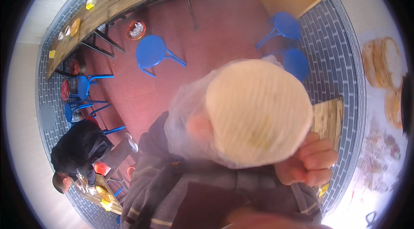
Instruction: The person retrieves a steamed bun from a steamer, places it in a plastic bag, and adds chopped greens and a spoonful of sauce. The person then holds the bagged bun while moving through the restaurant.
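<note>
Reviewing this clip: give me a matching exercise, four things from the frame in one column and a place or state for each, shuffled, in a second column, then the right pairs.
Things:
1. round pale flatbread
2. thin plastic bag
3. blue stool
4. seated person in dark clothes

Places or states:
A. standing on the red floor, nobody on it
B. held up close to the camera, filling the middle of the view
C. at the small table at the lower left
D. draped over the left hand, beside the bread

The right hand grips the bread's lower right edge.

Pairs: 1-B, 2-D, 3-A, 4-C
</note>
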### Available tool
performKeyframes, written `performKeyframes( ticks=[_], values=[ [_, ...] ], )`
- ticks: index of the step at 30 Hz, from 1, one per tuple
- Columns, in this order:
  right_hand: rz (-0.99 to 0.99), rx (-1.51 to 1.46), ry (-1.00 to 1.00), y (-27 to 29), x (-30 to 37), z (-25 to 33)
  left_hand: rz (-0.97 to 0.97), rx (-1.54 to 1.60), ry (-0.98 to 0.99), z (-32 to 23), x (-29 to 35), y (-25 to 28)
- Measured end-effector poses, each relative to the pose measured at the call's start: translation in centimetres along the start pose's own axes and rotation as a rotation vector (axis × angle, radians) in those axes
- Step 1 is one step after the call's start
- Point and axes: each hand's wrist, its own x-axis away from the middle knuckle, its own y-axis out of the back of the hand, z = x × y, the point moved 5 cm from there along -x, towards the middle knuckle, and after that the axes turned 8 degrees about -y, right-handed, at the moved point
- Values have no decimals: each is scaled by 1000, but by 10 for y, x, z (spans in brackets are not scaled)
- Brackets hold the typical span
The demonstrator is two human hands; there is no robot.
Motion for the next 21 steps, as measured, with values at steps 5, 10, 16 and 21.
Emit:
performKeyframes(
  ticks=[5,10,16,21],
  values=[
    [166,124,-154,-6,-87,-167,34,-18,16,-45,-148,58],
    [231,436,-492,-3,-180,-322,26,-55,-43,-99,-307,94],
    [139,622,-629,29,-254,-484,21,-99,-20,-117,-481,131],
    [287,681,-504,59,-324,-615,58,-175,-67,-140,-634,168]
  ],
)
